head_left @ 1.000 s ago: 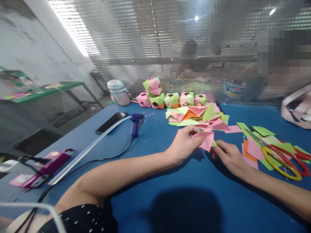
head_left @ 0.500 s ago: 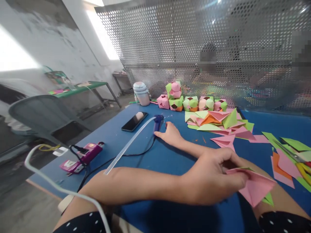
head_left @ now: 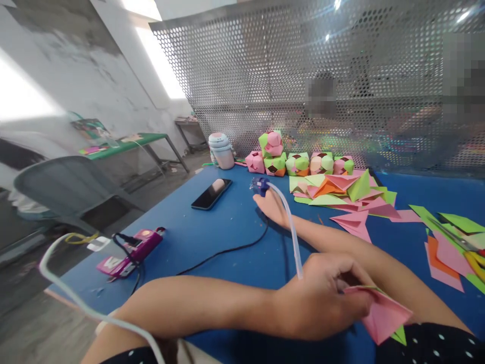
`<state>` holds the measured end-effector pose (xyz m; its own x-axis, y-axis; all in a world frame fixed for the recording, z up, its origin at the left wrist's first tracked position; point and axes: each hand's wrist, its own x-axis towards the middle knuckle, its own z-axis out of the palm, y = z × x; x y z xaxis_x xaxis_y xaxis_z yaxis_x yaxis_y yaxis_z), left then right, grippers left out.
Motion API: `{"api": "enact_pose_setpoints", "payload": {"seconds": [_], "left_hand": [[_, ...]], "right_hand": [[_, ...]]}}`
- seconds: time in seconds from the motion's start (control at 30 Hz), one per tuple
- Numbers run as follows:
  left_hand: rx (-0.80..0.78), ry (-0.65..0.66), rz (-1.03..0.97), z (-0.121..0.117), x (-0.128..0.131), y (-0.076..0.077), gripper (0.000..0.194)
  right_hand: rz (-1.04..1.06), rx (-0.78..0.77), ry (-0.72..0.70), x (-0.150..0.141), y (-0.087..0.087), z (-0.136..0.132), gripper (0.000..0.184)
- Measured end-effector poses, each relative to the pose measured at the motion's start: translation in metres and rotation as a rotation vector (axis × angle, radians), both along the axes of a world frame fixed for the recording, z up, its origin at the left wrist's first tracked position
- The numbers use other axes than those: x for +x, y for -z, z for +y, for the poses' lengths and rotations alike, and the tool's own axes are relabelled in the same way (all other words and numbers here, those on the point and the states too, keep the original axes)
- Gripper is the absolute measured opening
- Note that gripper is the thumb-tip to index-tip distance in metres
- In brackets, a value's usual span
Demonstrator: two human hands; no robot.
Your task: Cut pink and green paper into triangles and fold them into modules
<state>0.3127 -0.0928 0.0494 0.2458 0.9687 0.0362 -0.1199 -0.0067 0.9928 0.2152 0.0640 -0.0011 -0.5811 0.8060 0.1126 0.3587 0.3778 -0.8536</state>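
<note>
My left hand [head_left: 322,298] is closed on a folded pink paper piece [head_left: 388,313] with a green layer beneath it, pinched between thumb and fingers. Farther out over the blue table, my right hand [head_left: 273,208] is wrapped round a small blue-purple glue gun [head_left: 261,185]. A long translucent glue stick [head_left: 290,217] curves back out of the gun toward my left wrist. From below it a black cord [head_left: 231,249] runs left across the tabletop. Part of the gun's handle is hidden by my fingers.
A phone [head_left: 212,194], a magenta power strip [head_left: 131,253] and a white-lidded cup [head_left: 222,150] are on the left. Several paper balls [head_left: 298,164] line the perforated metal screen [head_left: 235,65]. Folded papers [head_left: 341,189] and yellow-handled scissors [head_left: 475,265] lie right.
My right hand has closed round the glue gun and turned it, so the glue stick swung from pointing left to pointing back toward me. My left hand with the paper moved slightly down and left.
</note>
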Motion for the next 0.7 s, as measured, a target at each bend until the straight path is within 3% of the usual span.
{"api": "enact_pose_setpoints", "payload": {"seconds": [0.2, 0.27, 0.33, 0.53, 0.57, 0.7], "left_hand": [[0.179, 0.222, 0.203, -0.018, -0.012, 0.000, 0.002], [0.177, 0.241, 0.259, -0.019, -0.016, 0.001, 0.002], [0.120, 0.150, 0.295, -0.015, -0.023, 0.001, 0.007], [0.014, -0.475, 0.357, 0.025, -0.063, 0.002, 0.003], [-0.005, -0.529, 0.310, 0.033, -0.069, 0.005, 0.008], [-0.067, -0.535, 0.166, 0.059, -0.079, 0.023, 0.017]], "right_hand": [[0.190, -0.211, -0.132, 0.077, -0.017, 0.007, 0.017], [0.220, -0.252, -0.150, 0.109, -0.023, 0.003, 0.015], [0.237, -0.266, -0.170, 0.143, -0.029, -0.004, 0.015], [0.205, -0.156, -0.140, 0.221, -0.036, -0.030, 0.017], [0.171, -0.084, -0.113, 0.229, -0.035, -0.033, 0.018], [0.052, 0.081, -0.045, 0.244, -0.025, -0.042, 0.021]]}}
